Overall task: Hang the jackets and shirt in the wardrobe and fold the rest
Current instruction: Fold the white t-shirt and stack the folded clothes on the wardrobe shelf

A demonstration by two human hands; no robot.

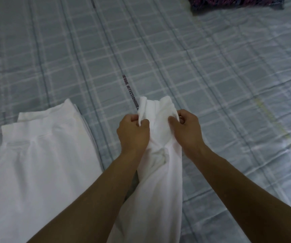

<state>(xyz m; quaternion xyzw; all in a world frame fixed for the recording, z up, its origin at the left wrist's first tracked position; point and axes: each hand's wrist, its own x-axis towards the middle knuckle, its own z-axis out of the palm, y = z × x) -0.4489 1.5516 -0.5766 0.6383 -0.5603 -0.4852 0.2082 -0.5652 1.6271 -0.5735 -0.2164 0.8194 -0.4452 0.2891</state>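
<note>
A white garment hangs bunched between my two hands above the bed, its top edge sticking up past my fingers and its length trailing down toward me. My left hand is shut on the left part of its upper edge. My right hand pinches the right part of the same edge. A second white garment lies flat on the bed at the left, folded in layers, apart from both hands.
The bed is covered by a pale blue checked sheet with a printed text stripe just beyond my hands. A dark patterned purple cloth lies at the far top right.
</note>
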